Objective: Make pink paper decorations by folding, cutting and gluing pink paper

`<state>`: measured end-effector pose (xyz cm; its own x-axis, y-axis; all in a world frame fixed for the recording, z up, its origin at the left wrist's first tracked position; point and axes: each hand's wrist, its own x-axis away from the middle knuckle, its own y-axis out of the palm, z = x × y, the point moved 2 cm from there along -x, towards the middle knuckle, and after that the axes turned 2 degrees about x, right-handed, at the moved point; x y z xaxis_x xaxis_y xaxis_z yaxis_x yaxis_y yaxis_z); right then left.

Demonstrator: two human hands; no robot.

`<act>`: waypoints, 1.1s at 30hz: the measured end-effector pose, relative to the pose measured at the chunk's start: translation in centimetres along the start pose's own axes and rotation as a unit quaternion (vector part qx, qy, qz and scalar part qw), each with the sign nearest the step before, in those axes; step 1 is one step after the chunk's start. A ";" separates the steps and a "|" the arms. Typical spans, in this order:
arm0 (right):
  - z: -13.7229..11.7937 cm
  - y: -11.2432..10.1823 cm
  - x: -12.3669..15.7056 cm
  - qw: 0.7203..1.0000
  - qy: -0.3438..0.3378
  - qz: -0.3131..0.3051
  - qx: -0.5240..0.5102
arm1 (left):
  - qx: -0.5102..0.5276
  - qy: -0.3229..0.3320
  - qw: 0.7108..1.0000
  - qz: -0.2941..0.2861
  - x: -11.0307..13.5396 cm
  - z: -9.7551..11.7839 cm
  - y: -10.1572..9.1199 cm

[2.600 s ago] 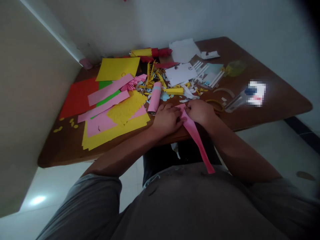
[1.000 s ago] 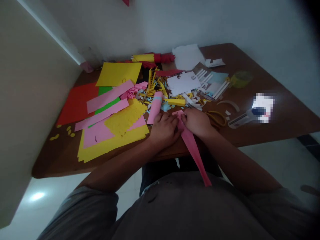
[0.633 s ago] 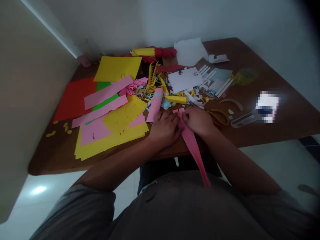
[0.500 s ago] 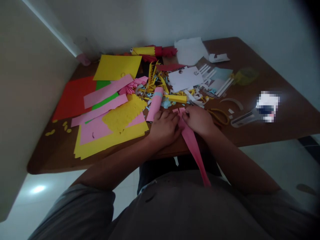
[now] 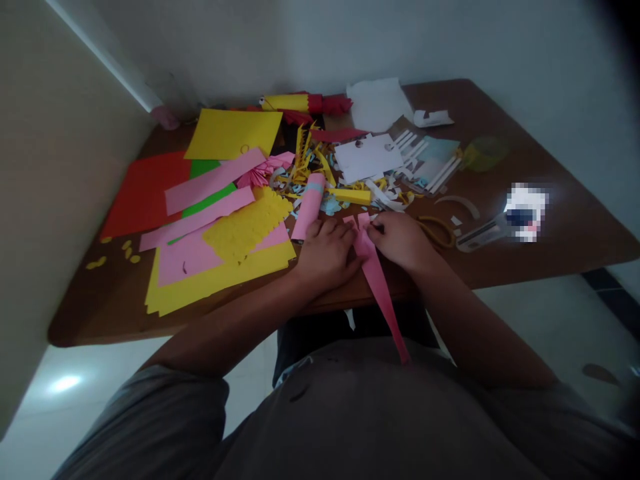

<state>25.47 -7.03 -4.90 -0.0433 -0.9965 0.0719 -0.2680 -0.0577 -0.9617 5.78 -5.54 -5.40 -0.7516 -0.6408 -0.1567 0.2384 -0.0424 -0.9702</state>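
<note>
A long pink paper strip (image 5: 376,273) lies over the table's near edge and hangs toward my body. Slits at its far end split it into short flaps. My left hand (image 5: 329,255) rests palm down at the strip's left side, fingers laid on the table, thumb reaching the paper. On the other side, my right hand (image 5: 400,240) is closed in a pinch at the strip's right edge, near the flaps; its fingertips are partly hidden. A pink paper roll (image 5: 309,208) with a light blue band lies just beyond my left hand. Yellow-handled scissors (image 5: 437,231) lie beside my right wrist.
Yellow sheets (image 5: 220,291), pink strips (image 5: 215,181) and a red sheet (image 5: 145,193) cover the left. Paper scraps (image 5: 320,160) pile up behind my hands. A white card (image 5: 370,158), a tape roll (image 5: 484,155) and a lit phone-like object (image 5: 526,212) stand or lie to the right.
The view has shifted slightly. My right fingertips have drawn a little to the right of the strip's flaps, and the slit between the flaps shows wider. My left hand stays nearly in place.
</note>
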 end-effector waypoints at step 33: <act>-1.1 0.3 1.7 0.997 0.066 -0.012 0.041 | 0.016 0.034 0.999 0.021 -0.2 0.0 0.1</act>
<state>24.21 -8.71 -4.80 -0.1661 -0.9783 0.1241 -0.1913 -0.0915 -0.9773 6.02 -5.43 -5.47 -0.7799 -0.5897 -0.2100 0.2888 -0.0413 -0.9565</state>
